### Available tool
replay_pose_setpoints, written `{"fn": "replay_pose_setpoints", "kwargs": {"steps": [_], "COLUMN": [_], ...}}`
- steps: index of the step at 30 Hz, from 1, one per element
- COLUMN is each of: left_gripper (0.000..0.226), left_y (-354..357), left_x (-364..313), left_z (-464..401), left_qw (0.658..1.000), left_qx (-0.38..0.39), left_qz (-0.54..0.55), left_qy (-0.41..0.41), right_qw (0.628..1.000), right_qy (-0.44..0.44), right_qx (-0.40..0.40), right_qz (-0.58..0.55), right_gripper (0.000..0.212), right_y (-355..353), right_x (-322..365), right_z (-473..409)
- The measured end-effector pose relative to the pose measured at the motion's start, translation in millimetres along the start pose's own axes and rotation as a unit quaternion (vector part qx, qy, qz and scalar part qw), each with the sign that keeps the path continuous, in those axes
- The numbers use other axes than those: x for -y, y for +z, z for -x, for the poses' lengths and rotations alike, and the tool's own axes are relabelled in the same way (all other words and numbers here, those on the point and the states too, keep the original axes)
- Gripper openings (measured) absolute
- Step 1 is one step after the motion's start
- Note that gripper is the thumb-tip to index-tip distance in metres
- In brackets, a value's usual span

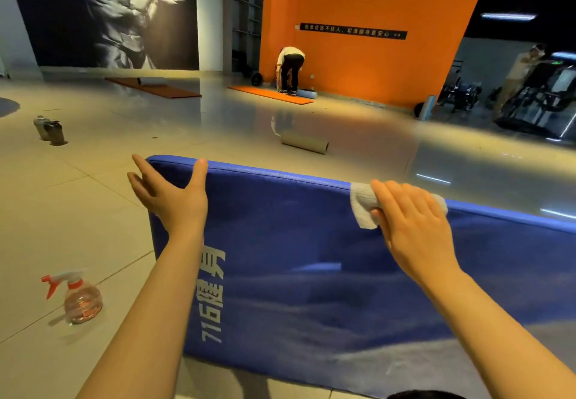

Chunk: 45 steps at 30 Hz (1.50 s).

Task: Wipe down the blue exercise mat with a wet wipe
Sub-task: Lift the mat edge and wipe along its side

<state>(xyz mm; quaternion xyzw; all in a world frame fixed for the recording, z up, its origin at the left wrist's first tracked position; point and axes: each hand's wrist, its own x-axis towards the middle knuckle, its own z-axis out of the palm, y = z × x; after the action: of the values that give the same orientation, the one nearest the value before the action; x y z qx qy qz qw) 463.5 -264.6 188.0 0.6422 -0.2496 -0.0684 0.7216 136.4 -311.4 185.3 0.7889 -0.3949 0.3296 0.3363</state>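
We see a spray bottle (80, 297) with a red trigger on the tiled floor (93, 161) to our left. Two dark bottles (50, 130) stand farther off. A grey rolled mat (304, 142) lies ahead, and a person (290, 68) bends over an orange mat (270, 94) by the orange wall (358, 65).

Dim in most of the room, black up by the ceiling. Warm yellow glow over the pale floor (93, 211) and the orange wall (358, 65). White strip lamp (508, 16) shining at top right, with bright streaks mirrored on the shiny floor below. Soft shine on the blue mat (311, 274). Faint shadow beside the spray bottle (81, 300). Far people blurry. Straight lines bent near the edges.
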Motion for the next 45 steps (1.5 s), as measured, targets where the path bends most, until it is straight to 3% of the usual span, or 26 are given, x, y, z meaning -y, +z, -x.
{"fn": "replay_pose_setpoints", "kwargs": {"steps": [2,3,6,8,9,13,17,22,26,30,32,36,39,42,45], "left_gripper": [0.08,0.072,0.055,0.051,0.051,0.048,0.054,0.051,0.051,0.076,0.082,0.07,0.066,0.059,0.057], "left_y": [6,11,42,60,68,79,79,82,85,84,89,122,171,231,273], "left_x": [-1,-2,-10,-20,-23,-16,-10,-11,-15,-18,-25,-40,-64,-112,-139], "left_z": [19,31,78,109,120,129,124,126,131,128,127,124,117,118,121], "left_qw": [0.987,0.963,0.85,0.791,0.777,0.776,0.771,0.779,0.809,0.795,0.793,0.807,0.802,0.793,0.787], "left_qx": [0.01,0.028,0.118,0.17,0.191,0.203,0.184,0.185,0.193,0.21,0.21,0.193,0.147,0.095,0.089], "left_qz": [-0.09,-0.134,-0.2,-0.209,-0.211,-0.216,-0.211,-0.199,-0.18,-0.223,-0.241,-0.249,-0.205,-0.134,-0.104], "left_qy": [0.134,0.231,0.473,0.55,0.561,0.557,0.571,0.566,0.525,0.523,0.519,0.499,0.542,0.587,0.601], "right_qw": [0.999,0.998,0.996,0.995,0.996,0.999,0.997,0.979,0.971,0.97,0.966,0.947,0.95,0.964,0.965], "right_qy": [0.036,0.052,0.091,0.078,0.062,0.004,0.076,0.184,0.216,0.177,0.152,0.181,0.223,0.229,0.211], "right_qx": [0.009,0.011,0.009,0.005,0.004,0.014,0.013,0.08,0.104,0.158,0.2,0.266,0.21,0.07,-0.032], "right_qz": [0.014,0.013,-0.02,-0.055,-0.067,-0.053,-0.005,0.046,0.014,-0.047,-0.058,-0.022,0.053,0.115,0.151], "right_gripper": [0.042,0.042,0.039,0.038,0.038,0.042,0.038,0.043,0.043,0.05,0.046,0.018,0.017,0.018,0.011], "right_y": [-13,-17,-16,-8,-5,-9,-32,-70,-70,-75,-87,-81,-67,-75,-80], "right_x": [-26,-31,-17,6,14,-11,-76,-153,-144,-136,-149,-166,-195,-244,-272], "right_z": [18,22,11,2,0,14,54,95,78,69,64,32,7,-11,-12]}}
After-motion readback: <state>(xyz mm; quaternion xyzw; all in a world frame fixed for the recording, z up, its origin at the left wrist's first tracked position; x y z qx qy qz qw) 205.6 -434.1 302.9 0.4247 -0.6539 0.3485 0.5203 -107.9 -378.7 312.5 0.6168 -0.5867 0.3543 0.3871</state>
